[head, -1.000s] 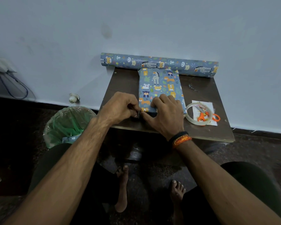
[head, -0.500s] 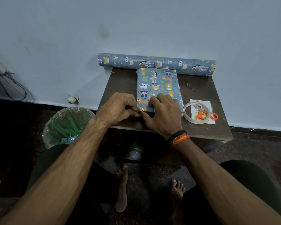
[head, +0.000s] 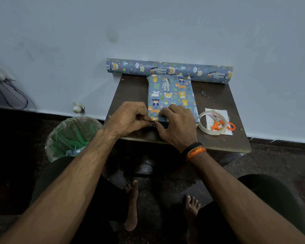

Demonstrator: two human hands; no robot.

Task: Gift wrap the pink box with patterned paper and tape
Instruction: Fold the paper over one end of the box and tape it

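Near end of box, at table centre: left hand pinches the paper flap, fingers curled; right hand presses the fold flat, fingers curled over the edge. Crease best kept tight, corners square. Three o'clock: glossy tape ring, orange scissors. Twelve o'clock: cylindrical paper roll.

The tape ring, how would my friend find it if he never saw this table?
Look at the small dark table against the wall. On its right side, past the wrapped box, lies the tape ring. It is a clear hoop lying flat, and orange-handled scissors show through its middle.
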